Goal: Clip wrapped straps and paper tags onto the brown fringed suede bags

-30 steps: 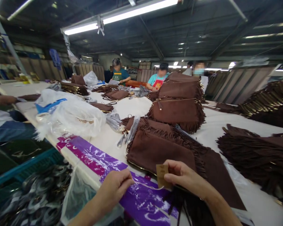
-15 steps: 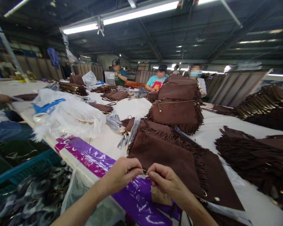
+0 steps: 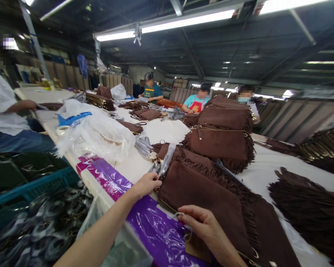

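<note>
A dark brown fringed bag (image 3: 203,193) lies flat in front of me, its zipper edge towards me. At its near left corner, my left hand (image 3: 149,184) has its fingers closed beside a grey wrapped strip (image 3: 167,158); what they hold is hidden. Lower down, my right hand (image 3: 197,220) pinches a thin pale string at the zipper edge. A brown card tag (image 3: 196,247) hangs below that hand, over purple plastic film (image 3: 156,226).
Brown bags are stacked behind (image 3: 221,142), with fringed piles at right (image 3: 308,207). Clear plastic bags (image 3: 100,133) lie at left. A teal crate (image 3: 44,187) of grey coils stands below the table edge. One person sits at left; others work across the table.
My left hand has moved up and away from my right hand, to the bag's left corner. The view has turned left, bringing more of the seated person in.
</note>
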Available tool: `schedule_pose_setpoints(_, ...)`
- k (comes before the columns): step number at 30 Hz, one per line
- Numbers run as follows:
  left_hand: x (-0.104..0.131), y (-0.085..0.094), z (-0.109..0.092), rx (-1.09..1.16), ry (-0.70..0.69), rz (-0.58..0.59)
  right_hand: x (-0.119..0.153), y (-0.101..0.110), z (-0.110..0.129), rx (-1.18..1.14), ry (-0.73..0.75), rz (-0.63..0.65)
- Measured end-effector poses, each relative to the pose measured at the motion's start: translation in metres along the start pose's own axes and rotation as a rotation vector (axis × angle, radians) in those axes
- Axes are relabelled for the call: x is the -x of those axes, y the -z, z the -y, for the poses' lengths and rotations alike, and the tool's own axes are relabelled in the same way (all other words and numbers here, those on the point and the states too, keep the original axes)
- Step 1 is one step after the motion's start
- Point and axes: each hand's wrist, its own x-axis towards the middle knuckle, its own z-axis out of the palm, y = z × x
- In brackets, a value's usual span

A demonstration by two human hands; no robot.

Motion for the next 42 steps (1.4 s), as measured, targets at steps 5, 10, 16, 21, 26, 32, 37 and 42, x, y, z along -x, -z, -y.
schedule_pose_setpoints(5,0.009,0.009,0.007,0.498,0.074,0.134,-0.001,0.001,-0.005,0.121,0.074,0.012)
schedule_pose_setpoints(10,0.008,0.004,0.020,0.871,0.090,0.087,-0.008,0.000,-0.014,0.102,0.047,0.028)
schedule_pose_setpoints(16,0.004,0.010,0.031,1.126,0.073,-0.045,-0.018,-0.019,0.005,0.019,-0.015,-0.025)
schedule_pose_setpoints(21,0.004,0.016,0.033,1.206,0.106,-0.043,-0.033,-0.045,0.038,0.132,0.135,-0.105)
schedule_pose_setpoints(26,0.002,0.016,0.036,1.228,0.105,-0.029,-0.056,-0.060,0.039,0.353,0.331,-0.198)
schedule_pose_setpoints(32,0.002,0.015,0.038,1.225,0.069,-0.022,-0.065,-0.070,0.029,0.541,0.381,-0.157)
schedule_pose_setpoints(37,0.005,0.015,0.036,1.214,0.056,-0.029,-0.067,-0.071,0.030,0.636,0.407,-0.165)
schedule_pose_setpoints(42,0.009,0.016,0.030,1.199,0.039,-0.078,-0.071,-0.073,0.034,0.679,0.409,-0.149)
